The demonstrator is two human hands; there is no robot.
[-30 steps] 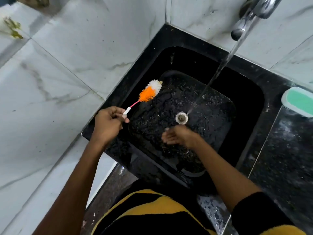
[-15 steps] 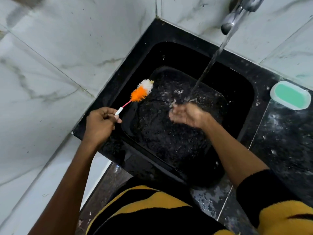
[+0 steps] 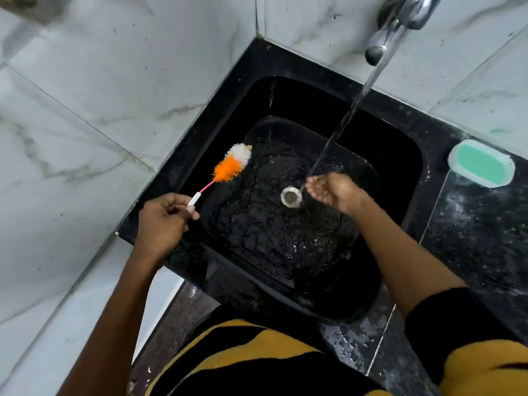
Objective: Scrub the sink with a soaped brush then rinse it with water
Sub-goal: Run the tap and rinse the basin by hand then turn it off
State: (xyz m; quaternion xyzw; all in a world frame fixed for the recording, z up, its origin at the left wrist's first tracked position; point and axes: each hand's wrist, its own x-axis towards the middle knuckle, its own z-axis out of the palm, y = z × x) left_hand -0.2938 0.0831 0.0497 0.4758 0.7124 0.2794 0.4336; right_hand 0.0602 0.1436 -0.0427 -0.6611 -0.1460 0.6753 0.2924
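At the near edge of the black sink (image 3: 405,155), the left hand (image 3: 164,221) pinches the white handle end of the brush (image 3: 228,167), whose orange and white bristles hang over the basin's left side, apparently clear of the wet floor. Further in, the right hand (image 3: 333,190) holds nothing, its palm cupped loosely beside the drain (image 3: 291,197), where the stream from the tap (image 3: 400,27) lands. Beyond, a green soap dish (image 3: 481,162) sits on the counter. This looks like the rinsing step; next, the cupped hand probably needs to sweep water across the basin walls.
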